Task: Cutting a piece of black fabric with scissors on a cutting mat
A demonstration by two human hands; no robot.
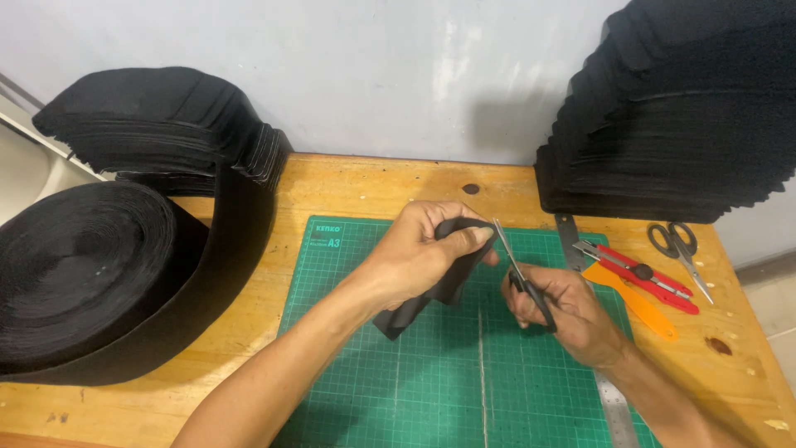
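Hands over green cutting mat (pixel 431 373) on wooden desk (pixel 332 187). Left hand (pixel 419 253) closed around a folded black fabric strip (pixel 435 286), thumb on top near the strip's upper end, rest of strip hanging down-left from the palm, lower end just above the mat. Right hand (pixel 564 311) gripping small black-handled scissors (pixel 521 278), fingers in the loops, blades pointing up-left with tips at the upper edge of the fabric, right by the left thumb. Cannot tell if blades are biting the fabric or just touching.

Large roll of black fabric tape (pixel 83 282) at left of desk, its loose band running up to a stack of black cut pieces (pixel 166 124) at back left. Taller stack of black pieces (pixel 680 108) at back right against the wall. Right of the mat: red utility knife (pixel 643 278) lying over an orange one (pixel 638 303), second pair of scissors (pixel 680 249) with dark handles further right. Metal ruler (pixel 609 398) along the mat's right edge, partly under the right forearm.
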